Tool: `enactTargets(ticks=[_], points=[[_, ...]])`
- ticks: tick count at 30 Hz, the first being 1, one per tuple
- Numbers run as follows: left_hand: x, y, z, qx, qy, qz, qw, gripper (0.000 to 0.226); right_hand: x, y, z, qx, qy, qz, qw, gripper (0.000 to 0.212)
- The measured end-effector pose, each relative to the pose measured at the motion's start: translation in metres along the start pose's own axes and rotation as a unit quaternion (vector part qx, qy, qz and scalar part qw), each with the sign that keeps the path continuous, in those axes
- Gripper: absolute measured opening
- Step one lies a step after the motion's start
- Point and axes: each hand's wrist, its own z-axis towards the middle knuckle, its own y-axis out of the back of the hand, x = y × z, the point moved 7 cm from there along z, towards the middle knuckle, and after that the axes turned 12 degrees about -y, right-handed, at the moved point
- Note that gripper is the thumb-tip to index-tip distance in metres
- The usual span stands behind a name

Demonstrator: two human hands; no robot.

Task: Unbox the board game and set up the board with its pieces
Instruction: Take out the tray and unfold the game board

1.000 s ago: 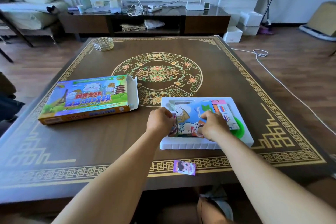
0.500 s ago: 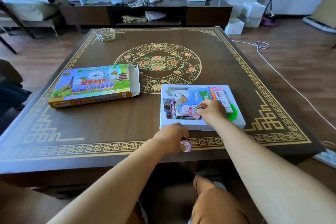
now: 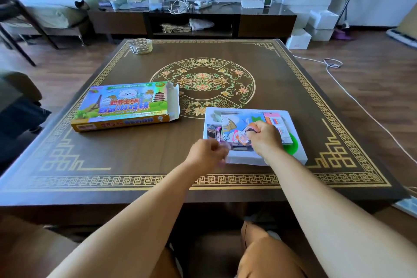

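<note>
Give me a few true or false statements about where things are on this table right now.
1. The game box lies left of the white tray. True.
2. The right hand rests on the box. False: it is over the tray, its fingers curled on pieces there.
3. A glass ashtray sits at the table's far left corner. True.
4. The left hand is inside the box. False: it is at the tray's near left corner.

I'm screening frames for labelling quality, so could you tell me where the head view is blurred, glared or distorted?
Head view: the left hand is motion-blurred, so what it pinches is unclear; the right hand on the white tray is sharper; soft sheen along the table near edge; wide-angle bending at the frame borders.
</note>
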Motion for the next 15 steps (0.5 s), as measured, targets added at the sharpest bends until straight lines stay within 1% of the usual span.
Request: enactTargets(ticks=[1, 2, 4, 6, 9, 11, 13, 15], points=[[0.002, 0.013, 0.009, -0.055, 0.011, -0.026, 0.998, 0.026, 0.008, -0.004, 0.003, -0.003, 0.011, 0.0, 1.0, 0.024], [0.001, 0.022, 0.013, -0.093, 0.022, -0.047, 0.994, 0.021, 0.012, -0.006, 0.004, -0.01, 0.018, -0.002, 1.0, 0.02], [0.006, 0.034, 0.026, -0.134, 0.047, -0.05, 0.989, 0.011, 0.022, -0.011, 0.004, -0.012, 0.027, -0.006, 1.0, 0.016], [0.01, 0.037, 0.039, -0.131, 0.066, -0.044, 0.988, 0.014, 0.031, -0.018, 0.007, -0.013, 0.03, -0.01, 0.999, 0.015], [0.018, 0.035, 0.055, -0.103, 0.102, -0.011, 0.989, 0.028, 0.045, -0.031, 0.013, -0.007, 0.048, -0.042, 0.998, 0.017], [0.025, 0.032, 0.063, -0.102, 0.108, -0.034, 0.988, 0.025, 0.053, -0.046, 0.017, 0.025, 0.064, -0.074, 0.995, 0.026], [0.03, 0.033, 0.064, -0.101, 0.104, -0.037, 0.989, 0.025, 0.056, -0.059, 0.019, 0.053, 0.07, -0.099, 0.991, 0.04], [0.031, 0.038, 0.063, -0.105, 0.087, 0.001, 0.991, 0.023, 0.055, -0.058, 0.023, 0.036, 0.066, -0.093, 0.993, 0.048]])
